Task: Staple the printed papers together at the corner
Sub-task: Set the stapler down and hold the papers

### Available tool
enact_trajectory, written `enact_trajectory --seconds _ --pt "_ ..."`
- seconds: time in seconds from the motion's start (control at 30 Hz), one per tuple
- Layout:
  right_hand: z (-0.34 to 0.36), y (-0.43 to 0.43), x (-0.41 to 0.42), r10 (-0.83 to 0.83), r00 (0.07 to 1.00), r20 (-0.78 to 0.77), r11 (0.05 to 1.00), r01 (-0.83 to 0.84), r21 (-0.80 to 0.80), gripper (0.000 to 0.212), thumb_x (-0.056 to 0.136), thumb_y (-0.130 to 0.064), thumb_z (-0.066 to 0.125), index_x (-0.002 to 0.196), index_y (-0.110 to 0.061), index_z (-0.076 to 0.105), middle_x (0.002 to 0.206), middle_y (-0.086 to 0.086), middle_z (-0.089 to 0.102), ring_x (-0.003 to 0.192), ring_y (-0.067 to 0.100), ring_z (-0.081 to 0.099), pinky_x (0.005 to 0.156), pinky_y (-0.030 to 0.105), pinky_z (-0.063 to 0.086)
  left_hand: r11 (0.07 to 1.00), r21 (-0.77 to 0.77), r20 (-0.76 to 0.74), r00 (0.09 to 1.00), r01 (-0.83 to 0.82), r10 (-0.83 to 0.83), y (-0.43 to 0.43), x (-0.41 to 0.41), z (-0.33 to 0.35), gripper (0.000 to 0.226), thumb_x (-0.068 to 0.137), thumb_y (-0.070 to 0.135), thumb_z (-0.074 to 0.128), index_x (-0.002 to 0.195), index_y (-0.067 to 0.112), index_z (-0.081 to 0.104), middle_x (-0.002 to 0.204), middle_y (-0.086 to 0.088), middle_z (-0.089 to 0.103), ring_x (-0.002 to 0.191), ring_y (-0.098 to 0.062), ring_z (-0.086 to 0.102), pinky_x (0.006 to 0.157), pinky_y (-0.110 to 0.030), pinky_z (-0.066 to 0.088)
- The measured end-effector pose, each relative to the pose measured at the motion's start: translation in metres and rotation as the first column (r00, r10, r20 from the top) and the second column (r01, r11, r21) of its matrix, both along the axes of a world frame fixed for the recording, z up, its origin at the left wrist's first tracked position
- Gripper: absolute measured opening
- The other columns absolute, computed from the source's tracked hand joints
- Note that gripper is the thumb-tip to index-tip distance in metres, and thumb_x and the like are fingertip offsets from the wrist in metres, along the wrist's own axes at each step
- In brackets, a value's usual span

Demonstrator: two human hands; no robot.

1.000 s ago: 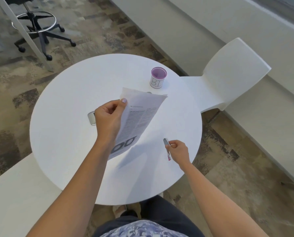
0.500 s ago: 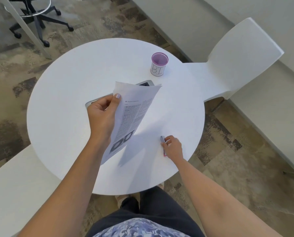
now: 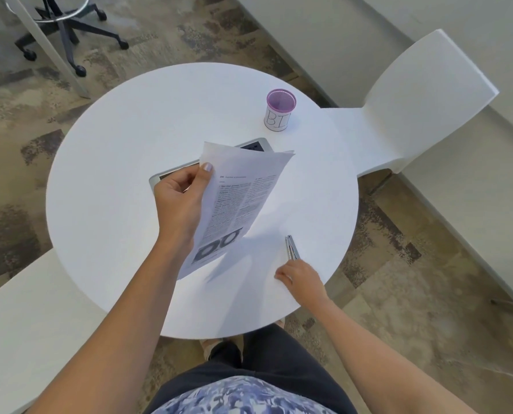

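Note:
My left hand holds the printed papers by their left edge, tilted up above the middle of the round white table. The top page shows two columns of text and a dark figure at its bottom. A slim silver stapler lies on the table to the right of the papers and points away from me. My right hand rests on the table at the stapler's near end with its fingers curled. The hand hides that end, so I cannot tell whether it grips the stapler.
A white tablet lies flat on the table, mostly behind the papers. A purple mesh cup with a paper label stands at the far right. A white chair is on the right, a white bench on the left.
My right hand lowered the stapler to the table and has drawn back a little toward me. The stapler now lies still. My left hand keeps the papers raised.

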State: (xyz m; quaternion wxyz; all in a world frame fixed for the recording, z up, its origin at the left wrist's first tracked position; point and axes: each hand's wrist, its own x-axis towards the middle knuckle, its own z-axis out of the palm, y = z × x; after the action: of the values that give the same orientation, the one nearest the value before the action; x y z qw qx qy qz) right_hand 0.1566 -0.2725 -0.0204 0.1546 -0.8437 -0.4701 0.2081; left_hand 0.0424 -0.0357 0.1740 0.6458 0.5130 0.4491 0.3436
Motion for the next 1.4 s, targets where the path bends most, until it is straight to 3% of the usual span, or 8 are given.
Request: enact_trajectory --seconds 0.23,0.47,0.7,0.97,1.07,1.13,1.27,1.4 --pt "-0.014 -0.005 -0.010 0.198 0.979 -0.042 0.948 -0.202 -0.247 0.031 0.100 -0.015 0.050 0.128 -0.013 0.061 0.122 0.005 0.064 0.111 0.022 0.059 0.092 0.032 0.048 1.000 -0.006 0.000 1.000 -0.014 0.014 0.005 -0.006 -0.003 0.008 0.087 0.027 0.071 0.083 0.021 0.075 0.080 0.012 0.072 0.078 0.000 0.062 0.078 -0.018 0.048" --pt "-0.018 -0.004 -0.014 0.283 0.958 0.034 0.922 -0.262 -0.284 0.035 0.091 0.007 0.043 0.113 -0.008 0.065 0.109 0.008 0.061 0.100 0.027 0.056 0.081 0.034 0.046 1.000 0.011 0.014 1.000 -0.021 0.021 0.006 -0.005 -0.003 0.009 0.087 0.027 0.072 0.078 0.025 0.074 0.070 0.020 0.071 0.073 0.005 0.062 0.070 -0.009 0.046" --pt "-0.015 0.000 -0.024 0.257 0.964 0.074 0.928 -0.225 -0.296 0.026 0.089 0.006 0.041 0.104 -0.005 0.059 0.105 0.009 0.057 0.095 0.026 0.054 0.071 0.035 0.047 1.000 0.009 0.024 1.000 -0.017 0.017 0.007 -0.003 -0.004 0.012 0.087 0.028 0.072 0.076 0.025 0.074 0.072 0.018 0.071 0.072 0.005 0.062 0.069 -0.009 0.047" --pt "-0.023 0.000 -0.031 0.287 0.954 0.084 0.921 -0.251 -0.297 0.024 0.090 0.013 0.044 0.104 0.001 0.058 0.101 0.014 0.055 0.095 0.026 0.051 0.085 0.033 0.049 1.000 0.010 0.029 1.000 -0.003 0.003 0.011 -0.001 -0.005 0.011 0.087 0.028 0.072 0.077 0.025 0.074 0.073 0.019 0.072 0.073 0.005 0.062 0.069 -0.009 0.046" --pt "-0.012 0.017 -0.030 0.041 0.998 0.039 0.990 -0.035 -0.134 0.014 0.096 -0.004 0.044 0.102 -0.008 0.056 0.102 0.010 0.055 0.089 0.017 0.044 0.084 0.031 0.044 1.000 0.025 0.039 0.999 0.006 -0.007 0.017 0.000 -0.004 0.011 0.087 0.027 0.071 0.077 0.025 0.075 0.074 0.018 0.073 0.075 0.004 0.063 0.069 -0.008 0.047" --pt "0.006 0.034 -0.026 -0.234 0.965 -0.123 0.970 0.240 0.038 0.007 0.096 -0.015 0.048 0.089 -0.018 0.051 0.092 -0.003 0.054 0.079 0.011 0.045 0.072 0.022 0.039 0.999 0.039 0.048 0.999 0.000 -0.002 0.022 0.000 -0.002 0.011 0.087 0.027 0.072 0.076 0.025 0.075 0.073 0.018 0.073 0.073 0.004 0.063 0.069 -0.008 0.047" --pt "0.050 0.076 -0.001 -0.439 0.782 -0.443 0.762 0.585 0.277 0.014 0.091 -0.014 0.054 0.079 -0.022 0.050 0.078 -0.007 0.056 0.065 0.009 0.050 0.056 0.019 0.039 0.999 0.044 0.058 0.998 -0.016 0.013 0.030 0.005 0.001 0.016 0.086 0.027 0.072 0.071 0.027 0.075 0.071 0.019 0.072 0.070 0.006 0.063 0.066 -0.006 0.046" --pt "0.096 0.121 0.043 -0.474 0.696 -0.539 0.565 0.710 0.420 0.015 0.083 -0.004 0.062 0.077 -0.015 0.054 0.065 -0.005 0.056 0.053 -0.003 0.049 0.052 0.007 0.039 0.999 0.043 0.068 0.997 -0.032 0.029 0.039 0.014 0.005 0.013 0.086 0.028 0.073 0.072 0.027 0.075 0.074 0.019 0.074 0.074 0.008 0.065 0.067 -0.006 0.046"
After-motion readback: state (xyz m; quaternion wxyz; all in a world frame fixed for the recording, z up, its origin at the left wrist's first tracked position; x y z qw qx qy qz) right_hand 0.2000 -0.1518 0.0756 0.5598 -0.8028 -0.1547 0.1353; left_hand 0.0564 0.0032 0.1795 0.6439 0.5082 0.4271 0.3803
